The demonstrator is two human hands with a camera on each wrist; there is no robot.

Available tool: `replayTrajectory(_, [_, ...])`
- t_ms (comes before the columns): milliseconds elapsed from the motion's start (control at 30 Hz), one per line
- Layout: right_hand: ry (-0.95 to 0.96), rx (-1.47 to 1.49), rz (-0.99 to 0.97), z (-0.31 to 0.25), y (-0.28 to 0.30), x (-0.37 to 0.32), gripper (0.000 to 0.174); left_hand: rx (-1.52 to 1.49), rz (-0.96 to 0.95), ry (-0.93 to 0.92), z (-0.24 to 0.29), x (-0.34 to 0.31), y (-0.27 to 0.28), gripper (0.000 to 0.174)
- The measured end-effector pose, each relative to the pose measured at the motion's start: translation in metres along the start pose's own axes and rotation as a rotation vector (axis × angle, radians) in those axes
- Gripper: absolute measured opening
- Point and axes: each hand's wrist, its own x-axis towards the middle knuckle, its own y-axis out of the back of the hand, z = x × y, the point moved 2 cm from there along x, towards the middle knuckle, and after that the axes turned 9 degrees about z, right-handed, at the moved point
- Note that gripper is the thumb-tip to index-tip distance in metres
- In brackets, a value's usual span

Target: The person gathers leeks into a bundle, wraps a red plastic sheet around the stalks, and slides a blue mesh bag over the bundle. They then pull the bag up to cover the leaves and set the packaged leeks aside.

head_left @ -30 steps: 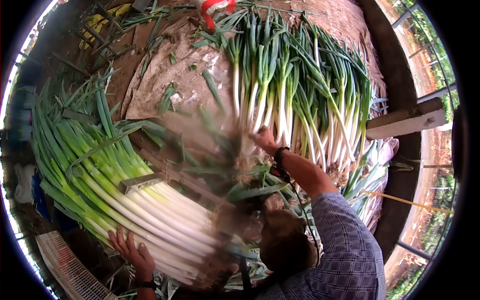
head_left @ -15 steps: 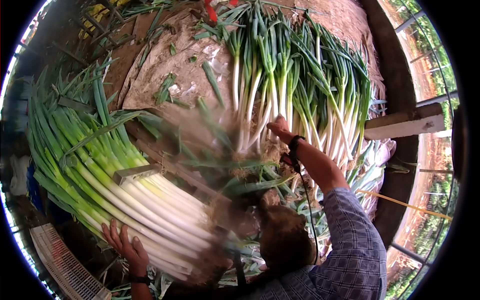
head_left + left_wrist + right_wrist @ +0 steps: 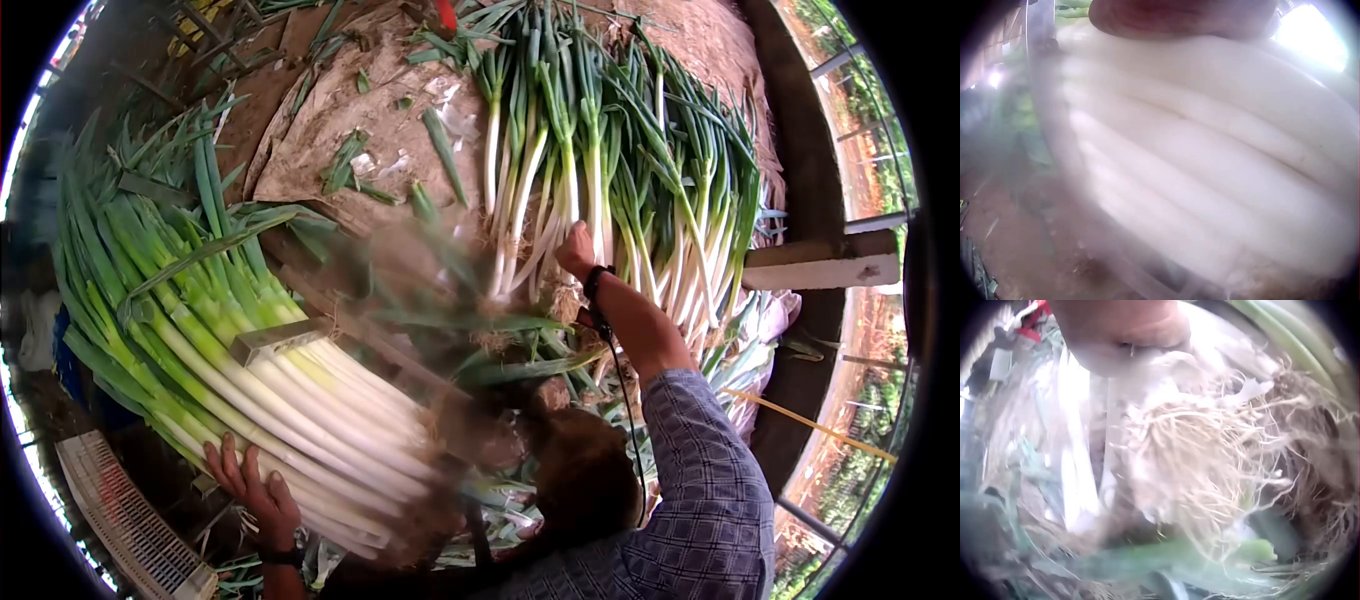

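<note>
Left hand lies spread, fingers straight, on the thick white-and-green leek bundle at near left, by a grey metal bracket, while right hand grips a white-stemmed, green-leaved leek by its pale-rooted lower end, right of centre.

In the left wrist view, the left hand is cropped by the upper edge above blurred white stalks. The right hand partly hides the leek in its grip, its fingertips seemingly obscured. In the head view, the top edge truncates a red object, and the left pile's root ends are smeared.
</note>
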Motion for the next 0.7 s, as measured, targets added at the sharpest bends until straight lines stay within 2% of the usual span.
replayTrajectory(100, [-0.035, 0.026, 0.063, -0.004, -0.003, -0.010, 0.036, 0.014, -0.011, -0.001, 0.000, 0.001, 0.000, 0.043])
replayTrajectory(200, [-0.135, 0.029, -0.083, -0.008, 0.014, 0.000, 0.044, -0.013, 0.021, 0.001, -0.003, -0.001, -0.001, 0.044])
replayTrajectory(300, [-0.101, -0.060, -0.338, 0.012, 0.010, 0.019, 0.035, -0.043, 0.047, 0.014, -0.003, -0.002, -0.003, 0.045])
replayTrajectory(367, [-0.231, 0.067, -0.461, 0.046, -0.018, 0.017, 0.021, -0.048, 0.054, 0.026, -0.003, -0.002, -0.002, 0.045])
replayTrajectory(400, [0.218, -0.260, -0.541, 0.048, -0.018, 0.014, 0.016, -0.046, 0.051, 0.032, -0.001, -0.001, -0.001, 0.045])
replayTrajectory(467, [0.080, -0.379, -0.805, 0.042, -0.031, 0.011, 0.027, -0.037, 0.044, 0.025, -0.002, 0.000, -0.001, 0.043])
replayTrajectory(533, [0.108, -0.070, -0.667, 0.015, 0.019, -0.010, 0.017, -0.033, 0.036, 0.024, -0.001, 0.001, -0.002, 0.043])
replayTrajectory(600, [0.402, 0.102, -0.548, 0.008, 0.057, -0.023, 0.023, -0.026, 0.023, 0.016, 0.002, 0.003, 0.001, 0.042])
replayTrajectory(667, [0.110, 0.423, -0.657, -0.013, 0.079, -0.023, 0.027, -0.036, 0.021, 0.034, 0.004, 0.004, 0.004, 0.041])
replayTrajectory(700, [0.075, 0.447, -0.694, -0.021, 0.098, -0.018, 0.026, -0.050, 0.021, 0.039, 0.007, 0.004, 0.004, 0.041])
